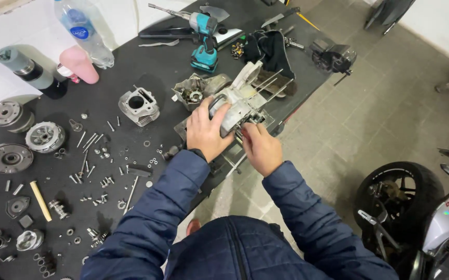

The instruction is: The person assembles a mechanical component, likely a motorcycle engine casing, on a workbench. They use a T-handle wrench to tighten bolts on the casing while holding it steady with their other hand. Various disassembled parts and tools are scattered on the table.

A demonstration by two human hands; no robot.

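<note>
My left hand (205,133) was spread over the top of the engine case (237,106), fingers curled round its rim, holding it steady at the near edge of the black table (157,67). My right hand (260,148) was at the case's lower side, fingertips pinched on a small part I could not make out. Judgement: best to keep the case pressed flat with the left hand so it cannot rock, and work the small part straight, clear of the long studs (271,85). Counts: one case in hand, four studs visible on it, one cylinder (138,106), one cordless drill (203,39), one clear bottle (82,31), one pink bottle (79,64), three round clutch parts at the left (10,157); loose bolts (92,155) too many to count
</note>
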